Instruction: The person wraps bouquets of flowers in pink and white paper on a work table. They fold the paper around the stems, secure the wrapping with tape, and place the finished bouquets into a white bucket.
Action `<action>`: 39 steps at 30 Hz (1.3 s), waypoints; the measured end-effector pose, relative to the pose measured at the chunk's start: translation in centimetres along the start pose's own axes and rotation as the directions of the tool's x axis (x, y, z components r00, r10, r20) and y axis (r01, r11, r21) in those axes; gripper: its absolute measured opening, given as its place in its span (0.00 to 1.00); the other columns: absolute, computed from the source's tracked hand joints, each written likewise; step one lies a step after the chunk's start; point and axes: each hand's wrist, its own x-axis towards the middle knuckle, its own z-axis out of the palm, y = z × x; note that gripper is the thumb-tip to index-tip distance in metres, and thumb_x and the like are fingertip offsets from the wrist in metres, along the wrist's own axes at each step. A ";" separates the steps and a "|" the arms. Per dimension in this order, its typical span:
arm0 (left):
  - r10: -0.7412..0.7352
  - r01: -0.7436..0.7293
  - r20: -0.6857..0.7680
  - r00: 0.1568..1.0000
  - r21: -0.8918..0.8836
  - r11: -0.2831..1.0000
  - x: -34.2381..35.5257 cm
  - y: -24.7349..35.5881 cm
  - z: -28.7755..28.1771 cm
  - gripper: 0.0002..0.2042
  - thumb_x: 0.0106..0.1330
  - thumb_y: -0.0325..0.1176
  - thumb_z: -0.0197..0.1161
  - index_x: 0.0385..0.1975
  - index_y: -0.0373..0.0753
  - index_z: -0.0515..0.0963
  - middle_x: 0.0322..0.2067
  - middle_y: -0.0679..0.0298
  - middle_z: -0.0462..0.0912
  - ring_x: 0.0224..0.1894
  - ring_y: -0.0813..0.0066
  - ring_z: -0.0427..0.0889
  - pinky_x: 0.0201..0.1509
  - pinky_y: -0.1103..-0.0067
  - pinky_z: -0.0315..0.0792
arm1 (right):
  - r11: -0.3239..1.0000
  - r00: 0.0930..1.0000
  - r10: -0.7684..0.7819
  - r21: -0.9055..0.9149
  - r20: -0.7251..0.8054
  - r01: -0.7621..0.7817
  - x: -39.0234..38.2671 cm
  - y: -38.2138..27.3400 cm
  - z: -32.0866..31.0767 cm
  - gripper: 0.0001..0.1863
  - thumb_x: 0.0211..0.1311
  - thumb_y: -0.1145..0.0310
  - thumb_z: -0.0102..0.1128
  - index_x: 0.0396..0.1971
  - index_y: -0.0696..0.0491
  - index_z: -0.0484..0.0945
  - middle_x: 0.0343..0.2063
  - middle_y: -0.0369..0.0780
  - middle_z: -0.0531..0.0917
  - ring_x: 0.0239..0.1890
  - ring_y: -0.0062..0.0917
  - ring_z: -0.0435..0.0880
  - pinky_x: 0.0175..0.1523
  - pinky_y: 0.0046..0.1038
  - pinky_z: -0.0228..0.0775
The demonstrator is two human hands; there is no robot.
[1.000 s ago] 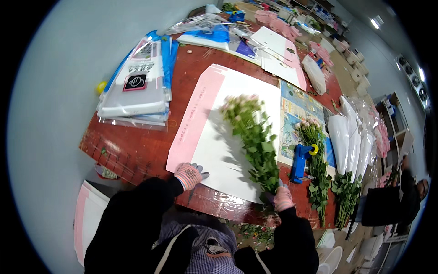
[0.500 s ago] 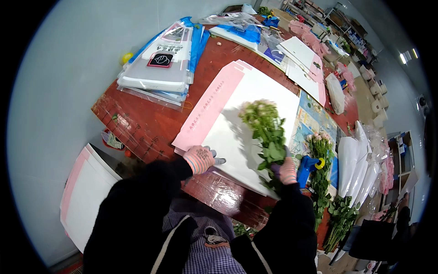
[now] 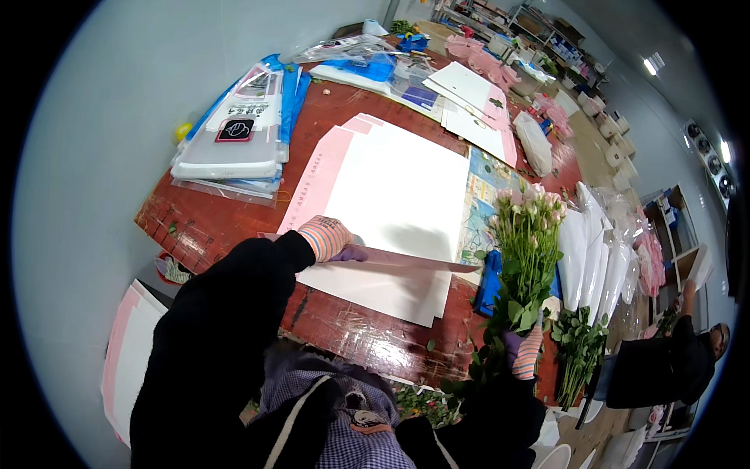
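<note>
Bunch of pale pink roses (image 3: 530, 250): over the right part of the table (image 3: 336, 319), blooms pointing toward the far side, leafy stems toward the near edge. Right hand (image 3: 525, 352) closed around these stems; their lower ends too dark to make out. Left hand (image 3: 326, 237) narrow, with fingers gripping the top sheet (image 3: 394, 184), white with a pink border, near the table's near edge. Near side of this sheet lifted, with lower sheets (image 3: 375, 291) visible under it. Done, as far as visible: flowers gathered in one hand, paper partly raised. Not yet done: any paper around this bunch, well apart from the left hand. Farther along, by judgement: white-wrapped bunches (image 3: 574, 254) lying at the table's right edge, with leaves showing out below the paper. Just beside the roses, on the left: a blue tool (image 3: 488, 285), partly hidden.
</note>
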 end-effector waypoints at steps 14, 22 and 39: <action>0.501 -0.503 0.114 0.858 -0.020 0.864 -14.5 4.6 14.5 0.19 0.63 0.35 0.39 0.55 0.51 0.61 0.52 0.60 0.66 0.54 0.58 0.67 0.56 0.69 0.63 | 0.942 0.652 -0.045 0.249 0.757 -0.224 3.0 -16.2 9.0 0.43 0.37 0.69 0.67 0.58 0.54 0.58 0.42 0.46 0.75 0.43 0.39 0.75 0.48 0.35 0.68; 0.504 -0.435 0.140 0.853 -0.343 0.832 -15.6 4.3 17.9 0.19 0.65 0.38 0.36 0.57 0.54 0.58 0.58 0.57 0.60 0.60 0.54 0.59 0.63 0.67 0.54 | 0.940 0.431 -0.050 -0.104 0.901 0.326 1.3 -18.5 19.5 0.51 0.32 0.67 0.68 0.62 0.43 0.51 0.47 0.46 0.70 0.48 0.42 0.69 0.53 0.37 0.63; 0.708 -0.723 -0.249 0.661 -0.462 0.513 -12.1 0.8 23.4 0.14 0.66 0.43 0.41 0.43 0.44 0.69 0.20 0.62 0.75 0.18 0.65 0.72 0.25 0.69 0.69 | 0.926 0.344 0.093 -0.208 0.934 0.315 3.7 -22.3 19.5 0.49 0.36 0.73 0.63 0.63 0.39 0.49 0.54 0.47 0.64 0.52 0.44 0.67 0.56 0.38 0.60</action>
